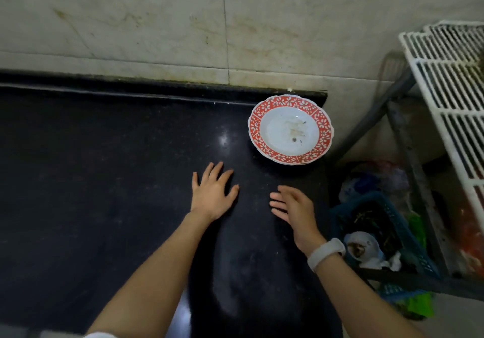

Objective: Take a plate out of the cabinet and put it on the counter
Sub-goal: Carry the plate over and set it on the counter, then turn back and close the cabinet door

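Note:
A white plate [290, 129] with a red flowered rim rests on the black counter [104, 180] near its far right corner, partly over the right edge. Specks of dirt mark its middle. My left hand [213, 193] lies flat over the counter, fingers spread, holding nothing, below and left of the plate. My right hand [294, 208] hovers beside it with fingers apart, empty, a white band on its wrist. Neither hand touches the plate. No cabinet is in view.
A tiled wall [235, 23] backs the counter. Off the counter's right edge stands a metal frame with white wire racks [450, 96]. Below it sits a blue basket [387, 233] with scraps, plus bags on the floor.

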Motion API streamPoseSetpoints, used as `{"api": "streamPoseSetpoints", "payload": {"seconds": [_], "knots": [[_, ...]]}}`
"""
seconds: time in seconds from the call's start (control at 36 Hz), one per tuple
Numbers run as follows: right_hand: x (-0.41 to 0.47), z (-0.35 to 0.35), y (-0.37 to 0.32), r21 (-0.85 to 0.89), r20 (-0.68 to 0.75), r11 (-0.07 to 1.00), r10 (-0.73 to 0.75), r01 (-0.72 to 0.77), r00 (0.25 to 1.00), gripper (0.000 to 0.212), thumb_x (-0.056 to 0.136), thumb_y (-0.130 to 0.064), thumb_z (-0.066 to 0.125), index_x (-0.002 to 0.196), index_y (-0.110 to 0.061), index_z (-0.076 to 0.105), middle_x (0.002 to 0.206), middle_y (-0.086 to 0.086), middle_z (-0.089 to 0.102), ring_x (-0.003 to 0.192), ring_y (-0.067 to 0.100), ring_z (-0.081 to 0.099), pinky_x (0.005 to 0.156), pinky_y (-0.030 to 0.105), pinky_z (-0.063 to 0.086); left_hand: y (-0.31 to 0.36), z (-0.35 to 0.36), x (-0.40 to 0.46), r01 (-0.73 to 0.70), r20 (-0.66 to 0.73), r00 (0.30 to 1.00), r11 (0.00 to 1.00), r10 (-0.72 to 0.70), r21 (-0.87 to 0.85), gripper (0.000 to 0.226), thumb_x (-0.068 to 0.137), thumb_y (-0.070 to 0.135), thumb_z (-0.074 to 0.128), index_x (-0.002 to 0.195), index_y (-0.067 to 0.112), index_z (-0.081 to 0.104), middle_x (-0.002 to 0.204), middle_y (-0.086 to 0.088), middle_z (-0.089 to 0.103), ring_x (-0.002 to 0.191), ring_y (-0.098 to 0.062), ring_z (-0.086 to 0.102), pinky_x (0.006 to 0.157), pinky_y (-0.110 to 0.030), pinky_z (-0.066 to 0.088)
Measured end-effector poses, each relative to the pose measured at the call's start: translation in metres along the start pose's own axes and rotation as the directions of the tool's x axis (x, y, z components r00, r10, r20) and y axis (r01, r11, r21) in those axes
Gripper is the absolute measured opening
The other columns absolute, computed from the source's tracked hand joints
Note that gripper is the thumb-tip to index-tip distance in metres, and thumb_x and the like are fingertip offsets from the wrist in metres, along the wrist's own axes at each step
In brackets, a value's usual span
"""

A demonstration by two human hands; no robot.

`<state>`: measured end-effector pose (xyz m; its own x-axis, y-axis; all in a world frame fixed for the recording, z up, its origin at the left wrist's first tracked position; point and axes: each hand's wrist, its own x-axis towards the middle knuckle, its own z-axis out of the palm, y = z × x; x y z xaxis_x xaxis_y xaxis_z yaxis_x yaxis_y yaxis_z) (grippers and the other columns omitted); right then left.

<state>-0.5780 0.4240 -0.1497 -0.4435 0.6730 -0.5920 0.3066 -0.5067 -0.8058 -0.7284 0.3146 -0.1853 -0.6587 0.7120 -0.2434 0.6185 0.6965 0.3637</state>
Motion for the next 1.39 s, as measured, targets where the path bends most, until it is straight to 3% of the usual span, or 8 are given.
{"api": "streamPoseSetpoints", "payload": {"seconds": [0.14, 0.31, 0.42, 0.58, 0.67, 0.97, 1.25, 1.39], "knots": [[-0.042, 0.031, 0.023, -0.364, 0.177, 0.907, -0.156, 0.212, 0.972, 0.019, 0.089, -0.008, 0.043, 0.097, -0.015, 0.059, 0.092, 0.011, 0.065, 0.083, 0.021, 0.06, 0.078, 0.032, 0.049, -0.032, -0.021, -0.083, 0.107, -0.161, 0.978, 0.982, -0.133, -0.157, 0.04, 0.089, 0.037, 0.047, 0.123, 0.017, 0.053, 0.136, -0.006, 0.051, 0.128, -0.024, 0.042, 0.107, -0.044, 0.028], [-0.13, 0.122, 0.072, -0.666, 0.506, 0.581, -0.11, 0.468, 0.856, 0.026, 0.088, -0.012, 0.043, 0.108, -0.012, 0.06, 0.102, 0.009, 0.07, 0.095, 0.022, 0.062, 0.081, 0.026, 0.044, -0.133, -0.048, -0.23, 0.32, -0.27, 0.888, 0.923, -0.371, -0.213, 0.05, 0.082, 0.042, 0.037, 0.118, 0.014, 0.057, 0.122, -0.007, 0.062, 0.113, -0.03, 0.055, 0.096, -0.043, 0.041], [-0.209, 0.195, 0.121, -0.657, 0.657, 0.472, -0.026, 0.589, 0.754, 0.027, 0.088, -0.015, 0.043, 0.11, -0.015, 0.059, 0.106, 0.008, 0.07, 0.101, 0.025, 0.061, 0.086, 0.031, 0.046, -0.212, -0.063, -0.341, 0.433, -0.323, 0.79, 0.847, -0.521, -0.308, 0.063, 0.076, 0.05, 0.027, 0.118, 0.013, 0.058, 0.12, -0.009, 0.063, 0.11, -0.032, 0.058, 0.094, -0.043, 0.045], [-0.318, 0.297, 0.205, -0.563, 0.808, 0.396, 0.075, 0.726, 0.585, 0.024, 0.088, -0.009, 0.046, 0.107, -0.007, 0.061, 0.109, 0.015, 0.069, 0.105, 0.028, 0.061, 0.092, 0.033, 0.045, -0.306, -0.081, -0.504, 0.561, -0.377, 0.617, 0.722, -0.69, -0.404, 0.04, 0.087, 0.031, 0.044, 0.12, 0.013, 0.055, 0.123, -0.009, 0.061, 0.115, -0.03, 0.054, 0.095, -0.04, 0.043], [-0.396, 0.368, 0.252, -0.488, 0.872, 0.335, 0.209, 0.806, 0.442, 0.024, 0.088, -0.011, 0.048, 0.108, -0.008, 0.061, 0.111, 0.013, 0.068, 0.105, 0.027, 0.061, 0.096, 0.033, 0.045, -0.373, -0.079, -0.609, 0.664, -0.386, 0.418, 0.566, -0.822, -0.488, 0.035, 0.089, 0.027, 0.049, 0.12, 0.012, 0.055, 0.123, -0.009, 0.06, 0.116, -0.029, 0.053, 0.095, -0.04, 0.043], [-0.447, 0.475, 0.299, -0.343, 0.92, 0.228, 0.28, 0.911, 0.276, 0.026, 0.089, -0.013, 0.044, 0.11, -0.01, 0.06, 0.111, 0.013, 0.068, 0.108, 0.027, 0.059, 0.095, 0.033, 0.043, -0.454, -0.07, -0.672, 0.671, -0.314, 0.232, 0.386, -0.92, -0.633, 0.034, 0.089, 0.023, 0.049, 0.12, 0.012, 0.055, 0.121, -0.009, 0.061, 0.114, -0.028, 0.053, 0.097, -0.037, 0.042], [-0.434, 0.683, 0.359, -0.166, 0.977, 0.033, 0.14, 0.986, 0.159, 0.034, 0.087, -0.008, 0.041, 0.118, -0.007, 0.053, 0.119, 0.019, 0.059, 0.113, 0.036, 0.05, 0.096, 0.041, 0.041, -0.619, -0.124, -0.651, 0.736, -0.319, 0.246, 0.39, -0.915, -0.553, 0.039, 0.089, 0.021, 0.049, 0.127, 0.012, 0.047, 0.13, -0.01, 0.052, 0.121, -0.029, 0.045, 0.099, -0.044, 0.039], [-0.422, 0.773, 0.38, -0.049, 0.984, -0.13, 0.166, 0.99, 0.07, 0.045, 0.088, -0.011, 0.038, 0.132, -0.014, 0.04, 0.138, 0.021, 0.041, 0.128, 0.037, 0.034, 0.105, 0.046, 0.035, -0.691, -0.148, -0.625, 0.788, -0.219, 0.34, 0.404, -0.915, -0.464, 0.05, 0.09, 0.02, 0.046, 0.138, 0.013, 0.033, 0.148, -0.014, 0.032, 0.136, -0.031, 0.027, 0.111, -0.047, 0.027]]}}
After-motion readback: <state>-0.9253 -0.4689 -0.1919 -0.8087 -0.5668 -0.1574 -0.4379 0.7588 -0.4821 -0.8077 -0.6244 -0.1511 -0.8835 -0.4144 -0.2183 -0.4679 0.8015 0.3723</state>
